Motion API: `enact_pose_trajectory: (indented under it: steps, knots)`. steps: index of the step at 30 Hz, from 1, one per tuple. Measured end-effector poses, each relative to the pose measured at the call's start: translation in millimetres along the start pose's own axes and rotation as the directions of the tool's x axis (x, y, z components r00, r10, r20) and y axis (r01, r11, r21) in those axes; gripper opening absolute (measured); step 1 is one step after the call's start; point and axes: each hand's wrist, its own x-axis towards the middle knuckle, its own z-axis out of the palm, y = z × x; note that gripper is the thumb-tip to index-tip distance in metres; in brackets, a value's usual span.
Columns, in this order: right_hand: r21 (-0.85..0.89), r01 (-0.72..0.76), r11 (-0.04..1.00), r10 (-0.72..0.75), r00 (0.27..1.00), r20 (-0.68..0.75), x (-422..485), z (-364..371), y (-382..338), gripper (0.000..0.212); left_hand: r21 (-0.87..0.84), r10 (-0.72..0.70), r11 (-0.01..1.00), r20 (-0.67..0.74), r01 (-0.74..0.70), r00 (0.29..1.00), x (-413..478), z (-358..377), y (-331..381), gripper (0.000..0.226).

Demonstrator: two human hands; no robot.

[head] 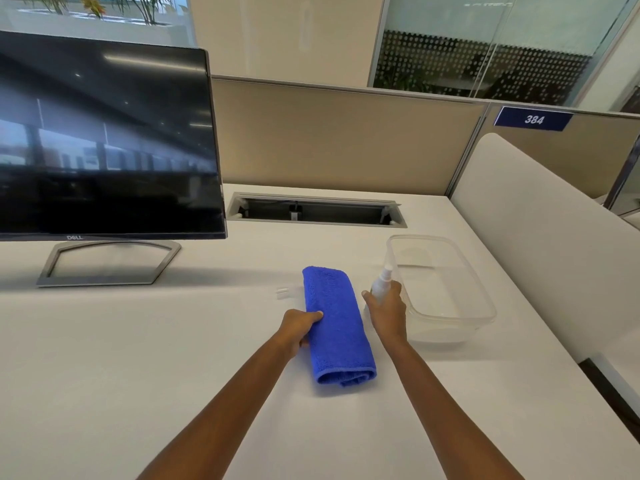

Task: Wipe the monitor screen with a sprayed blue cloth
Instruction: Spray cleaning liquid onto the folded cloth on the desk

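A folded blue cloth (334, 323) lies on the white desk (138, 341) in front of me. My left hand (299, 329) grips its left edge, thumb on top. My right hand (388, 311) holds a small white spray bottle (382, 282) upright just right of the cloth, with the nozzle sticking up above my fingers. The dark monitor (104, 140) stands at the far left on a grey stand (107, 263), its screen off and showing reflections.
A clear plastic tub (446, 289) sits right of the bottle, close to my right hand. A small clear cap (282, 291) lies left of the cloth. A cable slot (315, 211) opens at the back. Beige partitions close off the back and right.
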Motion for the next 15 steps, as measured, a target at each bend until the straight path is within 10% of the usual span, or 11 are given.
enact_pose_trajectory:
  steps: [8, 15]
  knots:
    - [0.039, -0.172, 0.984, 0.167, 0.980, 0.106, -23, -6, 17, 0.060, -0.090, 0.030, 0.996, 0.056, -0.024, 0.998, -9, 3, 1, 0.014]
    - [0.140, -0.273, 0.952, 0.235, 0.942, 0.238, -52, -17, 20, 0.033, -0.222, 0.064, 0.974, 0.100, -0.040, 0.993, -21, -2, -2, 0.018]
